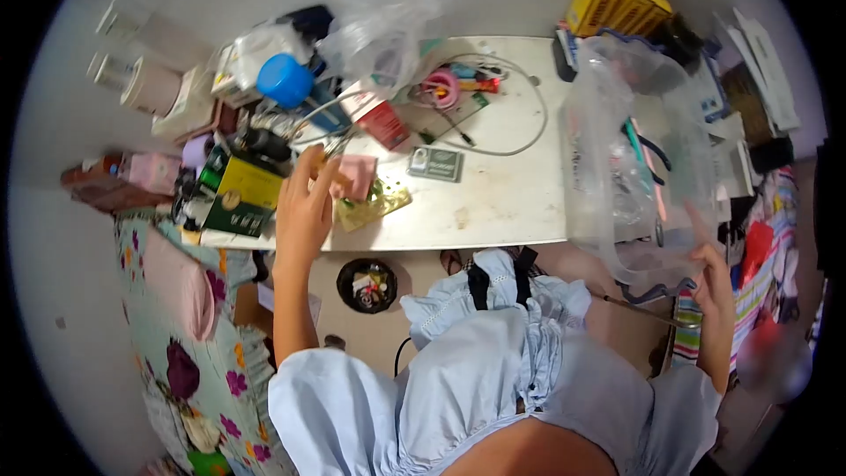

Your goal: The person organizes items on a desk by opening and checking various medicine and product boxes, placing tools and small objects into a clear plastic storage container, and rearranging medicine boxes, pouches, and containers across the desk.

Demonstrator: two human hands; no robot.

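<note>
My left hand (306, 198) is over the left part of the white table, fingers bent and close together. At its fingertips is a small shiny metallic piece (334, 143), too small to name. Beside the fingers lie a pink packet (357, 176) and a gold-coloured wrapper (377, 204). My right hand (712, 282) grips the near right corner of a clear plastic storage box (592, 211), by its dark handle (656, 292). Inside the box are pliers (653, 152) with dark handles, teal and pink long tools, and crumpled clear plastic.
The white table (493, 203) bears a grey cable loop (545, 115), a pink tape roll (440, 88), a red-and-white box (381, 121) and a small green-grey card (434, 164). A blue-capped bottle (285, 79) stands among clutter at left. A black bin (367, 286) is on the floor.
</note>
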